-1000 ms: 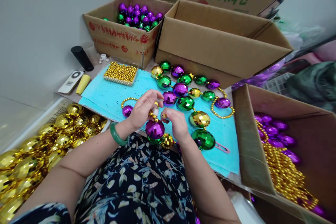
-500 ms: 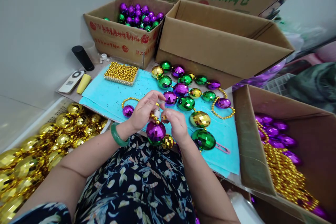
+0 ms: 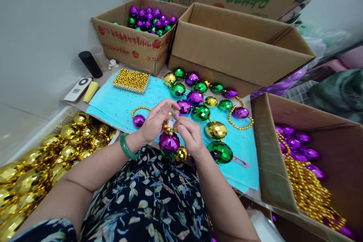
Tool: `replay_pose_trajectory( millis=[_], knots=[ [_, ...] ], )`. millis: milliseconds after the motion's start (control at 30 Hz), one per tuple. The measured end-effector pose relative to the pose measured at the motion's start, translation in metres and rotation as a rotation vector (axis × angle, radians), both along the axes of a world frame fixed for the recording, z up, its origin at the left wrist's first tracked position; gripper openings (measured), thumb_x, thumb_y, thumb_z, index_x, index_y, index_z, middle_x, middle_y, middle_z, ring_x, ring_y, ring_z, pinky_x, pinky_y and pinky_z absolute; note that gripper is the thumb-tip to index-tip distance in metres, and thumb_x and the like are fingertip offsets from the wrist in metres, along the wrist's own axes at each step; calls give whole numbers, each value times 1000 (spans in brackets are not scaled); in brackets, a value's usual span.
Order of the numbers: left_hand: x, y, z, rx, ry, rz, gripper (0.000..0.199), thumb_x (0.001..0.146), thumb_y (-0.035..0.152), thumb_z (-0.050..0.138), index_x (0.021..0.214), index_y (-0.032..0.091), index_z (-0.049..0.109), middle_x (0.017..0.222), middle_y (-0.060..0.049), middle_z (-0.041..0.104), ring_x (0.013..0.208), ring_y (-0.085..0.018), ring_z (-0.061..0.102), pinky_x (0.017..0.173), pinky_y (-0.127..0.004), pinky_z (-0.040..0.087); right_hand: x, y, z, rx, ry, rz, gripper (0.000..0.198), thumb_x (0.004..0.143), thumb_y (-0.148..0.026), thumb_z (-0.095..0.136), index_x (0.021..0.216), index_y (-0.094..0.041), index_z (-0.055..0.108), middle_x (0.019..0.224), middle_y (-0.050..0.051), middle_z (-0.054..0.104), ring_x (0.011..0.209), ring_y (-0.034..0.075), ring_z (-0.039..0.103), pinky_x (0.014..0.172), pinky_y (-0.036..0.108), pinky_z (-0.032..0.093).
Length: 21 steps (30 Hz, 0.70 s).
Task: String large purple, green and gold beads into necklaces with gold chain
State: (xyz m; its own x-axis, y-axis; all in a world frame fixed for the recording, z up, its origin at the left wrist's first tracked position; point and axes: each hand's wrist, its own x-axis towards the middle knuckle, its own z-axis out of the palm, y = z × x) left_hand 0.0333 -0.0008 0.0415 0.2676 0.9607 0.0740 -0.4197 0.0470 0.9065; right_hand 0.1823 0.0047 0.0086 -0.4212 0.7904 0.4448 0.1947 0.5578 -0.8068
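Note:
My left hand [image 3: 158, 121], with a green bangle at its wrist, is closed in a pinch at the small gold beads [image 3: 168, 129] of a bead necklace. Close against it, my right hand [image 3: 190, 135] pinches at the same place, its fingertips partly hidden. A small white piece [image 3: 170, 123] shows between the fingers; whether it is tape round a finger I cannot tell. Below the hands hang the necklace's big purple faceted bead [image 3: 169, 143] and a gold one [image 3: 181, 154], close to my lap. The string itself is too thin to make out.
Strung large beads [image 3: 200, 112] lie on the blue cloth [image 3: 119, 107], near a pink threader-like piece [image 3: 240, 161] and a tray of gold beads [image 3: 131, 79]. Cardboard boxes [image 3: 227, 51] stand behind and at right [image 3: 268, 151]. Gold balls fill a white crate [image 3: 64, 119] at left.
My right hand has turned slightly and its fingers have come closer to the left fingertips over the small gold beads. My left hand has barely moved.

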Motion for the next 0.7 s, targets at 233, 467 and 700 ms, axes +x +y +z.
replay_pose_trajectory(
  millis=[233,467,700],
  knots=[
    [0,-1,0,4,-5,-14,39,87,56,48,94,18,52,75,1,54,46,-4,46,36,-14,32,0,0,5,74,-14,34,34,94,-37,37,64,-20,43,61,0,43,61,15,42,60,30,32],
    [2,-2,-2,-13,-16,-32,40,86,57,48,95,19,52,74,1,54,45,-4,45,36,-15,34,0,-1,5,85,-36,28,32,93,-31,38,63,-20,41,60,0,41,60,15,40,60,31,31],
    [0,-1,-3,-30,4,-11,40,87,58,47,95,20,54,74,2,55,44,-4,45,35,-16,32,-3,-1,-2,-138,120,19,41,90,-48,44,61,-19,49,61,1,45,61,15,43,60,31,34]
  ],
)
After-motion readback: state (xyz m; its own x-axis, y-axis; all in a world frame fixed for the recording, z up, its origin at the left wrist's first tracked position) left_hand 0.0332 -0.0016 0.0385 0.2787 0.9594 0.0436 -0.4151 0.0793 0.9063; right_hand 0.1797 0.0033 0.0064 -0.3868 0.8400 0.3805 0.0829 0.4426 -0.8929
